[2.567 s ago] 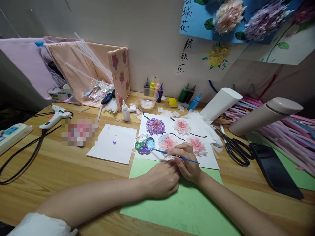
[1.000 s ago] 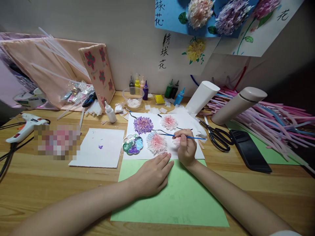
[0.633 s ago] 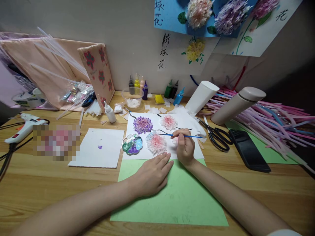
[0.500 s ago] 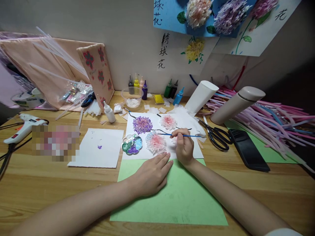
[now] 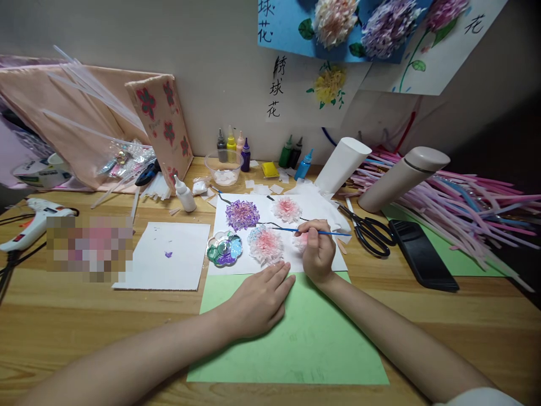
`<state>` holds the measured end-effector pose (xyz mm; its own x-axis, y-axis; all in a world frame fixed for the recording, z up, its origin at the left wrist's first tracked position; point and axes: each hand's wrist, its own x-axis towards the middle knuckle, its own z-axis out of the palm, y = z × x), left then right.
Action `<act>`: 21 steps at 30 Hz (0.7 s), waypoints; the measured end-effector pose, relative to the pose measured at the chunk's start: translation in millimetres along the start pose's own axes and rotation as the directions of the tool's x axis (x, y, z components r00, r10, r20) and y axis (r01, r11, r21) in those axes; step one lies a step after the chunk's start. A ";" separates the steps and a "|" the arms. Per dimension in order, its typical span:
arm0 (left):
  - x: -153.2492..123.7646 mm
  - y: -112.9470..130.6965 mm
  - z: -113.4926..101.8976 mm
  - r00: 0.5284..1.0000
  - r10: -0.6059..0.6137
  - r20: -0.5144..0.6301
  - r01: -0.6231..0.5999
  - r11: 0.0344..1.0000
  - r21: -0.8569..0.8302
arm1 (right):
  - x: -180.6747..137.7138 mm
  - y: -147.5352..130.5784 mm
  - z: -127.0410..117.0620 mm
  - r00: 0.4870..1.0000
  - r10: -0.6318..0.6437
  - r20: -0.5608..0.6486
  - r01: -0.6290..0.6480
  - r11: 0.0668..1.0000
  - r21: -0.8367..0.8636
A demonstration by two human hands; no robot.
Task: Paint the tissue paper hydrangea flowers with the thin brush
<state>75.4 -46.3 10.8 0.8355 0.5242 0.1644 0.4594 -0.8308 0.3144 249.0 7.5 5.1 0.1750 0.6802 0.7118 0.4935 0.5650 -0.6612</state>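
Observation:
My right hand [image 5: 318,251] is closed around a thin blue paintbrush [image 5: 284,229], whose tip points left to the upper edge of a pink and white paper flower [image 5: 266,246]. That flower has some blue on its upper left petals. My left hand [image 5: 264,299] lies flat, fingers stretched, across the green sheet [image 5: 291,358] and the lower edge of the white paper [image 5: 220,268]. A purple flower [image 5: 242,215] and another pink one [image 5: 286,209] sit farther back on the paper. My right hand partly hides one more flower. A paint palette [image 5: 224,248] rests at the paper's left edge.
Black scissors [image 5: 372,234] and a phone [image 5: 422,254] lie to the right, near a leaning tumbler [image 5: 403,177] and pipe cleaners. To the left are a folded white cloth [image 5: 163,270], a glue gun [image 5: 36,225] and a blurred patch. Paint bottles [image 5: 245,155] line the wall.
The view has shifted slightly, so most things appear a little farther left. The brush tip stays at the upper edge of the same flower, and my left hand stays flat.

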 end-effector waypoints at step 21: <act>-0.2 1.6 -0.4 1.000 -0.002 0.006 0.002 1.000 -0.006 | 0.3 -0.4 0.5 1.000 -0.013 0.027 0.014 0.999 -0.048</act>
<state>75.9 -47.6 11.6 0.8363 0.5249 0.1585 0.4592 -0.8285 0.3204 248.5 7.6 5.4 0.1457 0.6854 0.7134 0.5361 0.5514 -0.6392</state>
